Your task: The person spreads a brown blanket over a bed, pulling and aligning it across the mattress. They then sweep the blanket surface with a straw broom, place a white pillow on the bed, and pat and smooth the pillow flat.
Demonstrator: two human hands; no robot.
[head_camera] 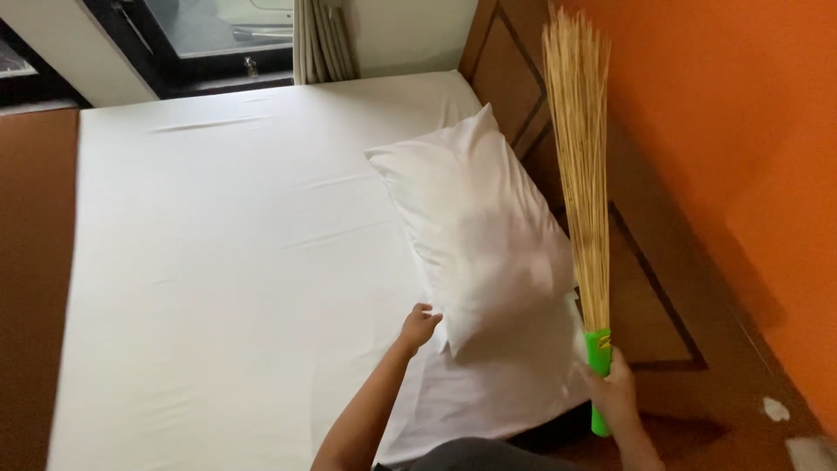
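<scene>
Orange wall (750,131) is filling the right side of the view, with a brown wooden headboard (628,288) running along beside the bed. A white sheet (227,262) is covering the bed, lying mostly smooth with a few shallow creases. Beyond the far end of the bed a dark-framed window (209,44) is showing, and a folded curtain (324,39) is hanging just beside it. Brown floor (35,262) is showing along the side of the bed away from the headboard.

A white pillow (475,235) is lying on the bed right against the headboard, its near end lifting off the sheet. A second white pillow (488,392) is lying flat under that raised end, nearer the person than the first.

The person's left hand (418,327) is closing on the near lower corner of the upper pillow and is holding it up; the picture is blurring here, so the fingers are hard to make out. The right hand (615,388) is wrapping tightly around the green plastic handle (598,349) of a stick broom (580,166). The broom is standing nearly upright between the pillow and the headboard, its pale straw bristles fanning upward in front of the orange wall and its handle end showing below the fist.
</scene>
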